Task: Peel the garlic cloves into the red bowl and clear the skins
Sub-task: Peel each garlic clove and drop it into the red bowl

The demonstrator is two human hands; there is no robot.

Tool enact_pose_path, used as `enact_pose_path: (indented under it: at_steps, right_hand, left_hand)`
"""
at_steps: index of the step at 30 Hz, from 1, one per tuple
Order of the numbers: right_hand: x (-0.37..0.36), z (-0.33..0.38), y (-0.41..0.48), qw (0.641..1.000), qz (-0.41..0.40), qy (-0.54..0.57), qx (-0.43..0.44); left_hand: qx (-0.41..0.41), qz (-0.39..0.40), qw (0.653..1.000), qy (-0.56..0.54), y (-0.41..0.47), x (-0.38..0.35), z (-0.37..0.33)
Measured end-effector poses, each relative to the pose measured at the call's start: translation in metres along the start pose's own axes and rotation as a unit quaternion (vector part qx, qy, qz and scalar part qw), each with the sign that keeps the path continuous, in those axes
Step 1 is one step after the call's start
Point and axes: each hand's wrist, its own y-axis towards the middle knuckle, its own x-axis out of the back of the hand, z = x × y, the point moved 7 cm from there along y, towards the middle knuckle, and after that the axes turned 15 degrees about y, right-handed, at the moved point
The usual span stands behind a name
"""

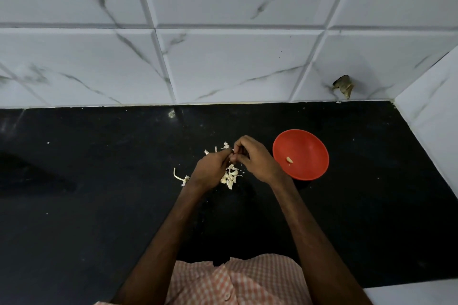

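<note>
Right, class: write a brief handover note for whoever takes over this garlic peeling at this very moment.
Left hand and right hand: both pinch one small piece, likely a garlic clove, between their fingertips over the pile of cloves and skins on the black counter.
Red bowl: right of the hands, holding one peeled clove.
Done: one clove peeled.
Left: peel the rest, clear the skins.

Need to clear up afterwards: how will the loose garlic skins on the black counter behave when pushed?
Probably very light and floppy: the garlic skins lie as thin curled flakes. They'd likely scatter rather than slide together, since small bits dot the counter.
</note>
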Motion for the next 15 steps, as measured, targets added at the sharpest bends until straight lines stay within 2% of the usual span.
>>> enact_pose_path:
  at_steps: [3, 6, 15]
  right_hand:
    - [-0.003, -0.006, 0.001, 0.999, 0.023, -0.002, -0.029]
    - [-0.005, -0.010, 0.001, 0.997, 0.044, 0.025, -0.062]
    - [0.003, 0.007, -0.002, 0.994, -0.046, 0.102, -0.009]
  left_hand:
    - [-0.021, 0.009, 0.998, 0.061, 0.001, -0.001, 0.000]
    - [-0.027, 0.012, 0.998, 0.061, 0.001, -0.001, 0.001]
    - [0.002, -0.028, 0.999, 0.017, 0.003, 0.012, -0.002]
